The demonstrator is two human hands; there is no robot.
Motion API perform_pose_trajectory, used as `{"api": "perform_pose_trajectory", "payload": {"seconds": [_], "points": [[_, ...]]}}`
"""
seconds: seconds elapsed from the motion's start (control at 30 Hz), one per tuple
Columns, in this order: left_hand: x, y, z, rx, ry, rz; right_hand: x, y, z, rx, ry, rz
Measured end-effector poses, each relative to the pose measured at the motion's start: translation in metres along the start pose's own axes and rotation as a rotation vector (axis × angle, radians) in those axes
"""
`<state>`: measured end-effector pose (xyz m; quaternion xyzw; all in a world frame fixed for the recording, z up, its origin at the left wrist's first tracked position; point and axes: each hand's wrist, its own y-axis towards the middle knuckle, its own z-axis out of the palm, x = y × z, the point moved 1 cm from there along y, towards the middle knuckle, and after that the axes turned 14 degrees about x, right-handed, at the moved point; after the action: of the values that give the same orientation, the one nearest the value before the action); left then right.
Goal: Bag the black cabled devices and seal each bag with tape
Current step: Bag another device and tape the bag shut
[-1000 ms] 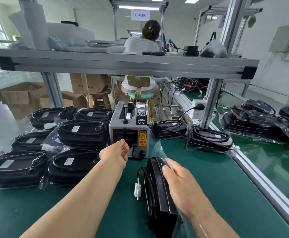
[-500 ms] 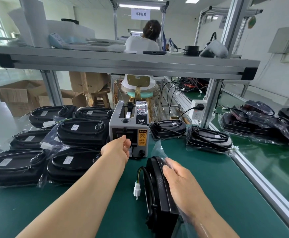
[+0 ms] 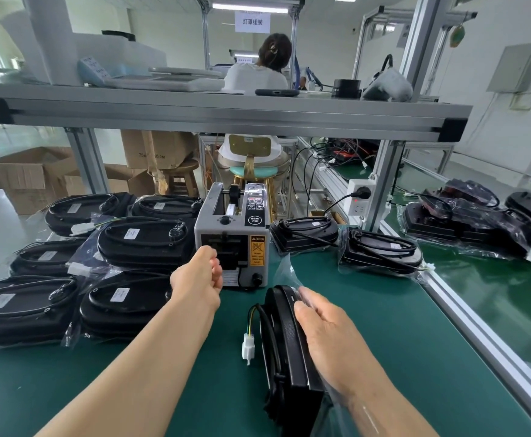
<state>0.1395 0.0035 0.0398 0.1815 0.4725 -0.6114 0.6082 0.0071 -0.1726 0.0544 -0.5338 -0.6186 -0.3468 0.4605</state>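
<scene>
- Black device (image 3: 286, 342) stands edgewise on green mat (image 3: 384, 326), our right hand (image 3: 327, 335) gripping its bagged rim.
- Left hand (image 3: 196, 275) curls at tape dispenser (image 3: 232, 234); holding tape, we cannot tell.
- Bare mat reaches right rail (image 3: 478, 337).

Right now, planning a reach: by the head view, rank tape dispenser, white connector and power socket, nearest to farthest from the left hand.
1. tape dispenser, just ahead of the left hand
2. white connector, lower right
3. power socket, far right, on the post
</scene>
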Motion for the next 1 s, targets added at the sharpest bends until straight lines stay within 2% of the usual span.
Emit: {"api": "perform_pose_trajectory", "payload": {"seconds": [0.23, 0.57, 0.83, 0.93, 1.0], "points": [[0.005, 0.001, 0.001, 0.098, 0.005, -0.177, 0.002, -0.001, 0.002, 0.023, -0.02, 0.023], [0.001, 0.016, 0.011, 0.083, -0.048, -0.271, 0.005, -0.001, 0.004, 0.03, -0.018, 0.037], [-0.001, 0.012, 0.023, 0.062, -0.085, -0.167, -0.008, 0.007, 0.001, 0.02, -0.035, 0.065], [-0.001, 0.012, 0.026, -0.059, -0.07, -0.151, -0.009, 0.008, 0.001, 0.003, -0.045, 0.052], [-0.001, 0.011, 0.022, -0.074, -0.067, -0.137, -0.01, 0.009, 0.001, 0.0, -0.048, 0.055]]}}
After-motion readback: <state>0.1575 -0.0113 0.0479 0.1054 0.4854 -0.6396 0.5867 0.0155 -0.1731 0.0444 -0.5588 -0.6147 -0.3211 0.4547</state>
